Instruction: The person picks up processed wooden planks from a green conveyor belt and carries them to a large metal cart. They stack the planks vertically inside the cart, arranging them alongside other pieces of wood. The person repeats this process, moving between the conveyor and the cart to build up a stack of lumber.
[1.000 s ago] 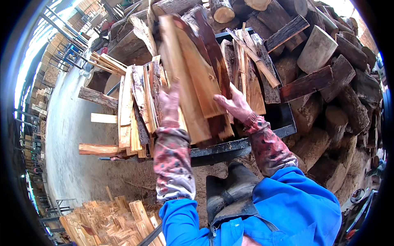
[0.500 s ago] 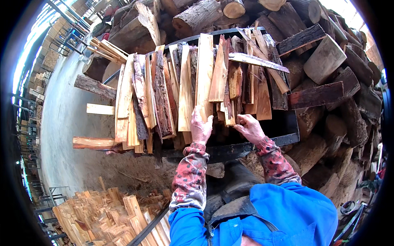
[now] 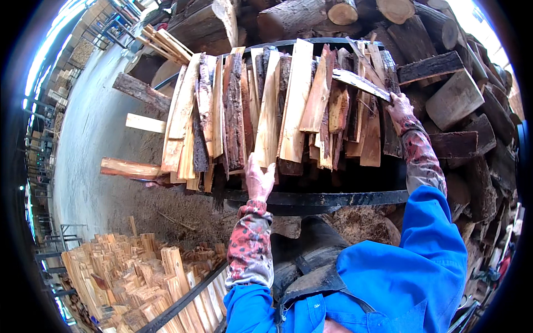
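Note:
Many split wood slats lie side by side in a dark metal frame (image 3: 355,198). My left hand (image 3: 260,182) is open at the near end of a pale slat (image 3: 269,116), its thumb apart from the fingers and its fingertips against the wood. Farther right, my right hand (image 3: 401,108) is closed at the right end of a whitish, bark-edged strip of wood (image 3: 360,83) that lies slantwise over the other slats. Its fingertips are partly hidden. Beside the left hand stands a dark, bark-covered slat (image 3: 234,116).
Large logs (image 3: 294,19) are heaped behind the frame and on the right. Short boards (image 3: 130,168) jut out at the left. A pile of split pieces (image 3: 127,272) lies at lower left, by a dark bar (image 3: 183,305). Sawdust covers ground near my boots.
My right hand has moved right and away from me, from the near ends of the slats to the whitish strip. My left hand has shifted slightly left relative to the slats. The view has turned.

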